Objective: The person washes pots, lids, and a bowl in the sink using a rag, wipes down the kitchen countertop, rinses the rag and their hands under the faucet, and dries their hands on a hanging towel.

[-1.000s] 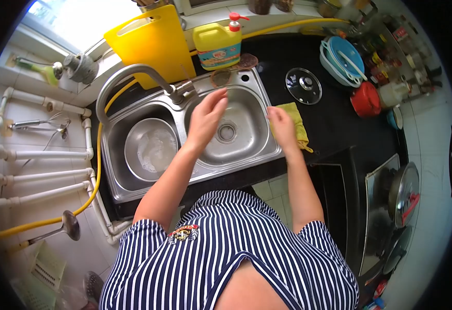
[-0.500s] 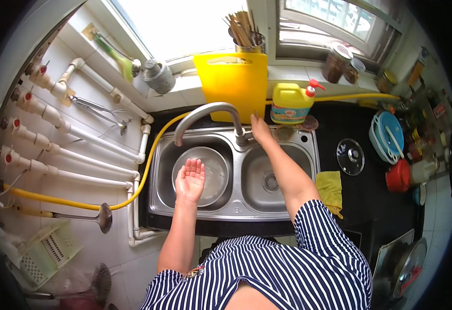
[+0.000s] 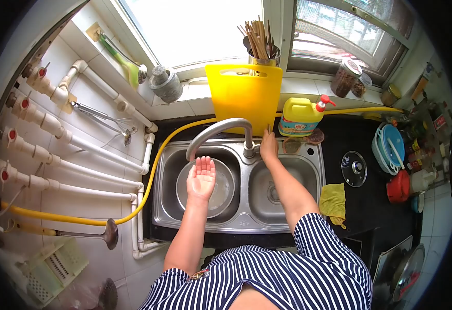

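Note:
Palm up and fingers extended, my left hand (image 3: 201, 179) is empty beneath the mouth of the curved faucet (image 3: 220, 124), over a metal bowl (image 3: 223, 188) in the left basin. No water stream is visible. My right hand (image 3: 269, 146) is at the faucet's handle behind the right basin (image 3: 282, 181), its fingers closed around the lever, which they partly hide. A yellow cutting board (image 3: 244, 98) stands upright behind the faucet. To its right is a yellow soap bottle (image 3: 301, 116) with a red pump.
A yellow-green cloth (image 3: 333, 203) lies right of the sink, near a glass lid (image 3: 353, 168). Farther right are blue baskets (image 3: 389, 147) and a red pot (image 3: 398, 187). A yellow hose (image 3: 156, 178) curves past the sink's left side, beside white wall pipes (image 3: 99, 174).
Both hands have moved left and away from the right basin. My left hand has turned palm up below the faucet, and my right hand has reached the handle. The view has shifted left and up.

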A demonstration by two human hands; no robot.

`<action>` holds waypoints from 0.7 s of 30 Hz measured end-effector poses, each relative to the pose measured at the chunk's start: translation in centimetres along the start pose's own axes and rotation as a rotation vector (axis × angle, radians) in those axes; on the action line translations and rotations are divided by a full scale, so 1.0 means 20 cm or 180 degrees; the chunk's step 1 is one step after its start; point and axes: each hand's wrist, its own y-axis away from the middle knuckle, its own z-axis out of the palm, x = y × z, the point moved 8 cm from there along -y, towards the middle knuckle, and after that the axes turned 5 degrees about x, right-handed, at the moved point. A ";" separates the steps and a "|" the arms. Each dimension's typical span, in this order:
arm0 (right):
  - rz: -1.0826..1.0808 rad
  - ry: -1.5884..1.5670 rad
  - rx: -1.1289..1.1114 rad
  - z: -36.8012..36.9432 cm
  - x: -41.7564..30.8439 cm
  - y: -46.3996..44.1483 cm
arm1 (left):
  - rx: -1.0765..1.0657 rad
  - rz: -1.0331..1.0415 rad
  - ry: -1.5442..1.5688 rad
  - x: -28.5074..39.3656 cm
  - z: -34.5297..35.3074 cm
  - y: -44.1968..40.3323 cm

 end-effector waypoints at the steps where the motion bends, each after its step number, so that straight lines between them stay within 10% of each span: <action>1: -0.0009 -0.0030 0.0089 0.00 0.01 0.00 | -0.0002 -0.0008 0.0001 -0.01 0.01 -0.02; 17: 0.0510 -0.0125 -0.0014 0.02 0.09 0.01 | -0.0520 -0.0001 0.0117 0.05 0.18 -0.18; 21: 0.0000 -0.0484 0.0909 -0.17 0.01 0.15 | -0.0559 0.0067 -0.0069 0.08 0.17 -0.16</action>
